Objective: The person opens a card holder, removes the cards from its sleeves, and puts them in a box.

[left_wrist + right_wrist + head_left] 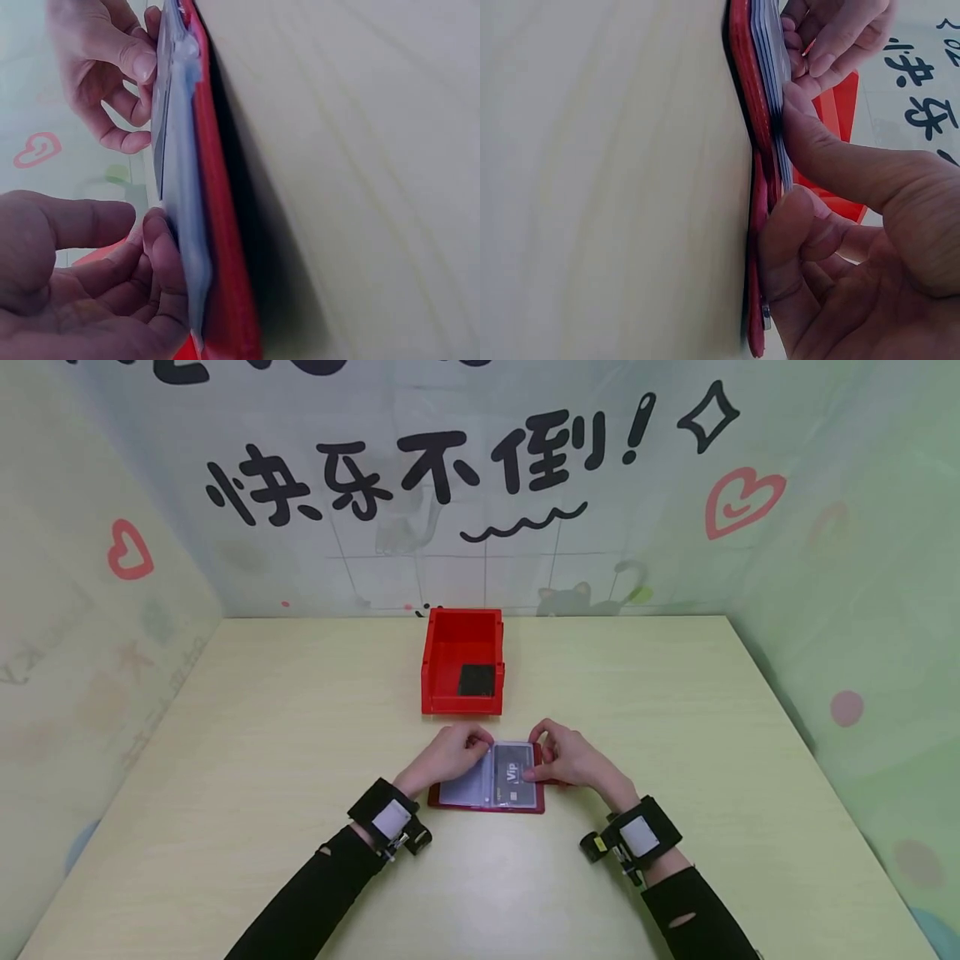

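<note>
While both hands work at it, a card holder (491, 781) lies open on the counter (225, 760), a dark card (514, 774) showing in its right sleeve.

Judging by this, the card looks nearly seated, though still pinched; a black stack (477, 680) waits in the red bin (435, 664) just beyond. Left hand (447, 756) curls its fingers (161, 259) on the clear left pages; right hand (566, 758) pinches the holder's right edge, its fingers (787, 225) bent round the card side. The holder sits near the front middle, long axis running left to right, card lettering reading near to far.
</note>
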Motion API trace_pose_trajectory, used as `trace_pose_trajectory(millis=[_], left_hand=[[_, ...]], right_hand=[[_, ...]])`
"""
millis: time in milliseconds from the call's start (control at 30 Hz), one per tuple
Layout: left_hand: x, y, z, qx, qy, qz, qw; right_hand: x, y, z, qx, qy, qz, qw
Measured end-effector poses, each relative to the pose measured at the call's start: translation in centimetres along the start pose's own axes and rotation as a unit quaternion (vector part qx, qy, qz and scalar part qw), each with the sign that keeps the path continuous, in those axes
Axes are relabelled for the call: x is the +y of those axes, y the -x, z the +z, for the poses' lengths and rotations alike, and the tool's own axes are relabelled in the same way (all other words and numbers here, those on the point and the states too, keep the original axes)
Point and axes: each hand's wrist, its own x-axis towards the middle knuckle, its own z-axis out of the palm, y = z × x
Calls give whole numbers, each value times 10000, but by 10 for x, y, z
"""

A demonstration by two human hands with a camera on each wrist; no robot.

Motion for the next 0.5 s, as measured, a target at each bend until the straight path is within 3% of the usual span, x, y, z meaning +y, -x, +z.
trace_pose_trajectory(millis=[500], left_hand=[[8, -2, 1, -314, 278, -379, 9984]], right_hand=[[1, 1, 2, 58, 5, -36, 10000]])
